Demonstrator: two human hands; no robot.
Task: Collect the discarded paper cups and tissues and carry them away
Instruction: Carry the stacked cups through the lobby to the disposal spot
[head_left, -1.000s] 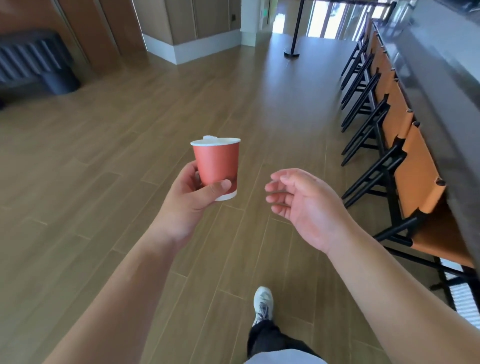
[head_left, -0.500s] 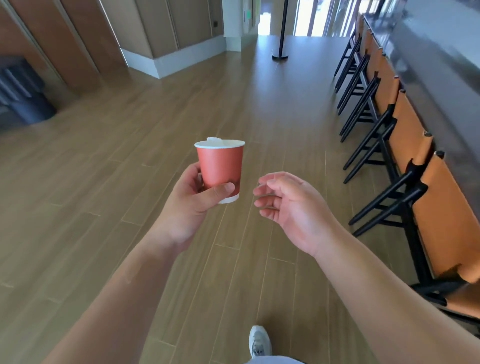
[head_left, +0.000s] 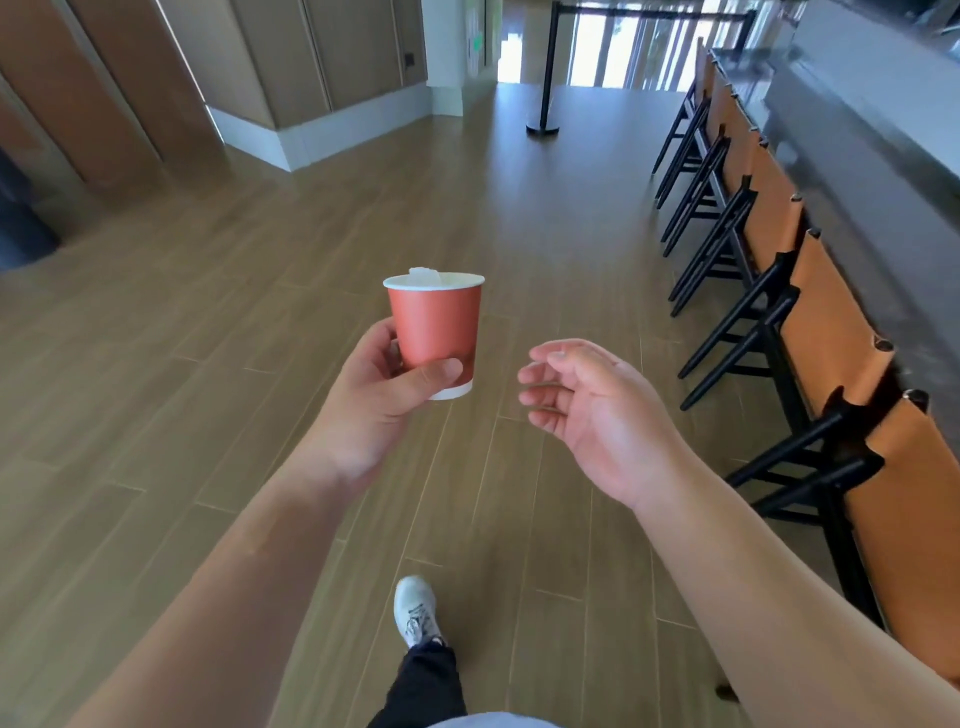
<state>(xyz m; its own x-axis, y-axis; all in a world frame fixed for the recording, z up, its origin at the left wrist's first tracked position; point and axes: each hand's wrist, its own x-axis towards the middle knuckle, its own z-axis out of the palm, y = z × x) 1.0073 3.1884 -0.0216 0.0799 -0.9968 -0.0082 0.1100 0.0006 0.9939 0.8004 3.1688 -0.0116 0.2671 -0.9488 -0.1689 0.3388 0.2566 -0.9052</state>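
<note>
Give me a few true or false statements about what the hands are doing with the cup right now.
1. The left hand holds the red cup upright. True.
2. The right hand grips a tissue. False: it holds nothing, fingers loosely curled.
3. Something white pokes above the cup's rim. True.
4. The cup stands on the counter. False: it is carried above the floor.
5. Chairs line the person's right side. True.

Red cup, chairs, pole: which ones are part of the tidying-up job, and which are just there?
Part of the job:
red paper cup, gripped by the left hand
white tissue poking out of its top
right hand, empty

Just there:
orange chairs
black barrier pole
grey counter
</note>
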